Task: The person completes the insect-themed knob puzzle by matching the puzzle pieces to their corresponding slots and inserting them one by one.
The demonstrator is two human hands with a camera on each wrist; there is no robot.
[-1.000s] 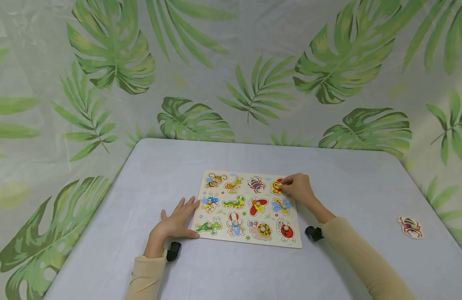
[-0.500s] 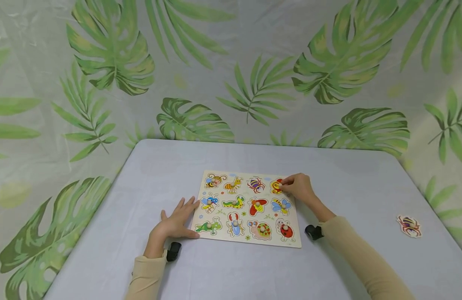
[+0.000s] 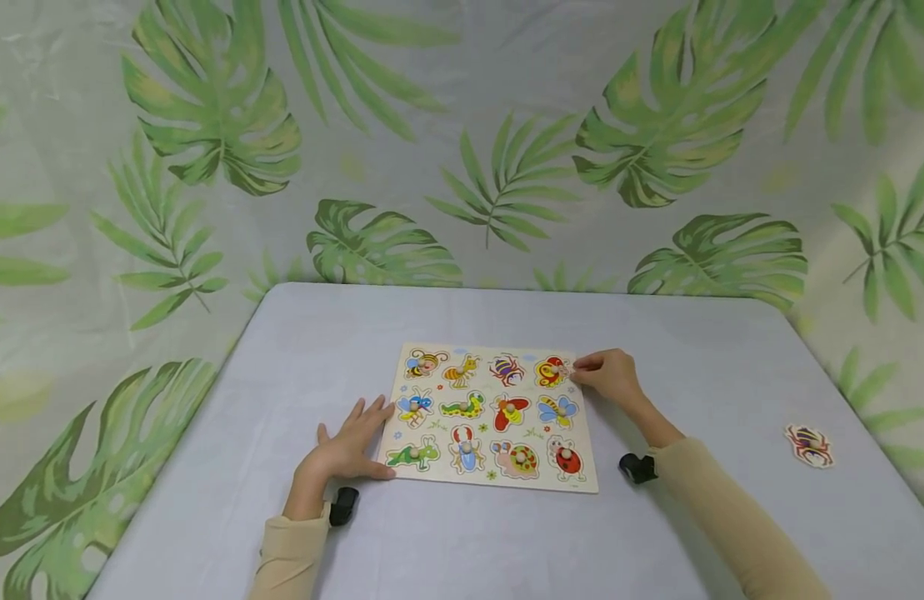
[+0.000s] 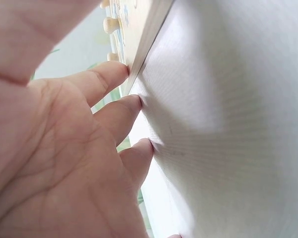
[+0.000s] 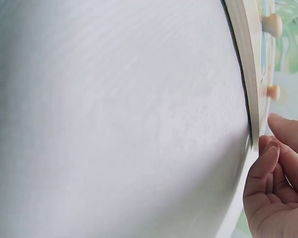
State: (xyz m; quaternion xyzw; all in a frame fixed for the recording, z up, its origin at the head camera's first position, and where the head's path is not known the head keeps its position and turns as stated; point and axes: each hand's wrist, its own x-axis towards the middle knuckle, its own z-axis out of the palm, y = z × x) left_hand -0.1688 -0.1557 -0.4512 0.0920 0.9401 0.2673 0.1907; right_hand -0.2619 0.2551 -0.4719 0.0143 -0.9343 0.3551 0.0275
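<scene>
A wooden knob puzzle board (image 3: 529, 483) with insect pieces lies flat on the table. My left hand (image 3: 349, 446) spreads its fingers along the board's left side, index fingertip and thumb at the edge. The left wrist view shows its fingertips (image 4: 134, 101) at the board's side and on the cloth. My right hand (image 3: 610, 375) is at the upper right corner beside the butterfly piece (image 3: 551, 372), fingers loosely bent. In the right wrist view nothing sits between its fingers, and a wooden knob (image 5: 273, 92) stands apart from them. The spider space (image 3: 506, 371) shows a printed spider without a knob.
A loose spider piece (image 3: 809, 446) with a knob lies far right on the white cloth-covered table (image 3: 491, 550). Behind the table hangs a leaf-patterned curtain (image 3: 387, 242). Black wrist cameras (image 3: 345, 506) sit on both wrists.
My right hand has let go of the butterfly piece's knob and drawn slightly right, uncovering the piece. The left hand keeps its place at the board. The head view has shifted a little.
</scene>
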